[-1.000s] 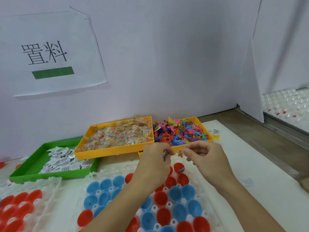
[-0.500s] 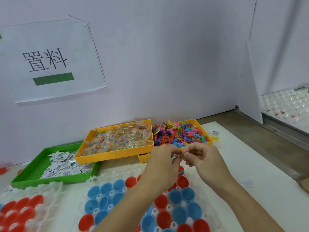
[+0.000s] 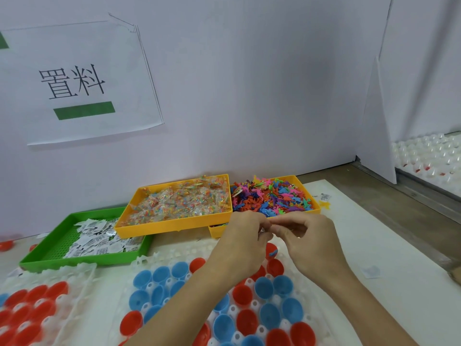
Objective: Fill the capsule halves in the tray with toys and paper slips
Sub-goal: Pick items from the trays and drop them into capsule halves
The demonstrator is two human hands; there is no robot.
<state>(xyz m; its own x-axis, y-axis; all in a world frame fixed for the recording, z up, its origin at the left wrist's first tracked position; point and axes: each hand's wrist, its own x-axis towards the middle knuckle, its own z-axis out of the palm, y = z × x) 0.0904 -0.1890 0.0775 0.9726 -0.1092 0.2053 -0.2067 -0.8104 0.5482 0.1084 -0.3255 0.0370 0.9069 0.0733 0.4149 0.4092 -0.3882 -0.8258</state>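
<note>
My left hand (image 3: 245, 237) and my right hand (image 3: 310, 242) meet fingertip to fingertip above the far edge of the white capsule tray (image 3: 149, 262). My left hand pinches a small white paper slip (image 3: 262, 230), mostly hidden by its fingers. My right hand's curled fingers pinch at that same slip. Blue capsule halves (image 3: 264, 287) and red capsule halves (image 3: 242, 294) stand open in the tray. Just below my hands, one red half (image 3: 272, 252) holds a blue toy.
At the back stand a green tray (image 3: 82, 262) of paper slips, a yellow tray (image 3: 174, 227) of clear packets and a yellow tray (image 3: 313, 196) of coloured toys. A second capsule tray (image 3: 74, 273) lies at the left. White walls enclose the bench.
My right hand has moved left until its fingertips touch my left hand's. Both hands sit slightly lower in view as the camera tilted up.
</note>
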